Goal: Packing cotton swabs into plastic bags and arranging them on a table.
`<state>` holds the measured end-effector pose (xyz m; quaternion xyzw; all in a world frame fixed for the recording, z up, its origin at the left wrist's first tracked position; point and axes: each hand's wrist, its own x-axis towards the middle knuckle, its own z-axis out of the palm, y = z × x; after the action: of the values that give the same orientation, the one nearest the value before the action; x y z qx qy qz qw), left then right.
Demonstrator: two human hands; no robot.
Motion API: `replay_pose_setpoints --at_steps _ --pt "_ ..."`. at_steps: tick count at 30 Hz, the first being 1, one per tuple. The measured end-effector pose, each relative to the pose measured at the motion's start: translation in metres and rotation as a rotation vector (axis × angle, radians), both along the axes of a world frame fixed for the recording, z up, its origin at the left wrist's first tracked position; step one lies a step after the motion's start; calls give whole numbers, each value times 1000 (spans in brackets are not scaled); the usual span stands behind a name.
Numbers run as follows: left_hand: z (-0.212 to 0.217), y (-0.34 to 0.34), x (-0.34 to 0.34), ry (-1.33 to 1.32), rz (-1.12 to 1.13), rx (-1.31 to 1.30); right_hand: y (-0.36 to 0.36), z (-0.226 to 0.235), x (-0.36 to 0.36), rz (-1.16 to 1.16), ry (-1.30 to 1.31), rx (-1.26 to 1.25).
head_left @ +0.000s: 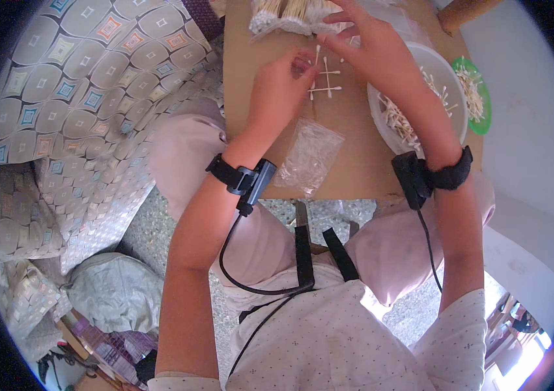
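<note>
My left hand (279,90) is over the cardboard-brown tabletop, its thumb and fingers pinched on an upright-looking cotton swab (317,55). Just beside it, several cotton swabs (329,81) lie crossed in a small grid on the board. My right hand (376,51) hovers to the right of the grid with its fingers apart, and no object shows between them. Under the right forearm stands a white bowl (374,107) with many loose cotton swabs inside, partly hidden by the arm.
Clear bags of cotton swabs (290,14) lie at the far edge. A crumpled clear plastic bag (309,158) rests near the front edge. To the right of the bowl, a green plate (483,125) holds more swabs. Patterned fabric (94,98) drapes at the left; a white wall (524,130) stands right.
</note>
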<state>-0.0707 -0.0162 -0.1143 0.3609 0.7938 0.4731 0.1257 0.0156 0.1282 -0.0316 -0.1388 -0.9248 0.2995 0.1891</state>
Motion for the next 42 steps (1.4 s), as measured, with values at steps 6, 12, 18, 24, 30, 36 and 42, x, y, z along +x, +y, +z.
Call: replay_pose_setpoints --at_steps 6,12,18,24,30,36,42 --pt "-4 1 -4 -248 -37 173 8 -1 31 58 -16 96" --pt "-8 4 -5 -303 -125 143 9 -17 30 176 40 303" --pt "-4 1 -7 -19 -107 -54 2 -12 33 150 -128 463" --pt "4 1 -2 67 -117 -94 -4 -13 33 142 -234 404" --pt "6 2 1 94 -146 -93 -4 -12 34 125 -286 471" --pt "2 4 0 115 -140 -104 0 -20 34 94 -229 576" --pt "0 3 -3 56 -63 -57 3 -14 35 109 -112 548"
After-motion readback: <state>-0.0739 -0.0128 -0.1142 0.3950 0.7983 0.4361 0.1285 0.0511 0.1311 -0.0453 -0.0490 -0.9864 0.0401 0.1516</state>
